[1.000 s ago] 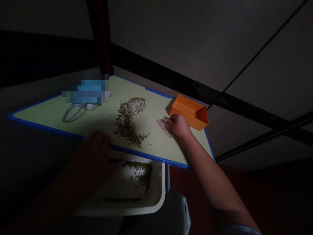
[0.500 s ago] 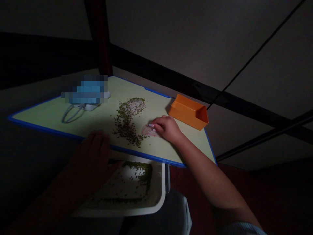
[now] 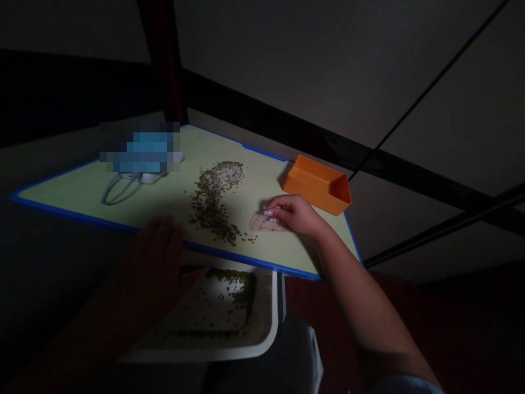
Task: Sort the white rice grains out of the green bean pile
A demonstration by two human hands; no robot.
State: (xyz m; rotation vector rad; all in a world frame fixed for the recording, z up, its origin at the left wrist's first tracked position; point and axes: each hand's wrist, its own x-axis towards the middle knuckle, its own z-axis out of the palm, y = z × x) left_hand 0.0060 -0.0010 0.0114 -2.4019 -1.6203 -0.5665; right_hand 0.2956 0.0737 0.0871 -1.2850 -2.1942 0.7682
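Here, white tub [image 3: 275, 306] w/ grn grains [image 3: 246, 289], orange box [image 3: 310, 192] nr protractor [image 3: 260, 223]

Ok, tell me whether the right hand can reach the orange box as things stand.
Probably yes: the right hand is close beside the box, open on top, and nothing visible stands between them, though that hand holds the protractor.

The right hand [image 3: 298, 214] is showing pale nails [image 3: 268, 213]; behind it, a blue-grey, seemingly striped sleeve [image 3: 406, 384] is circling the arm [image 3: 361, 298]. Shadow is hiding details of the left hand [image 3: 152, 257].
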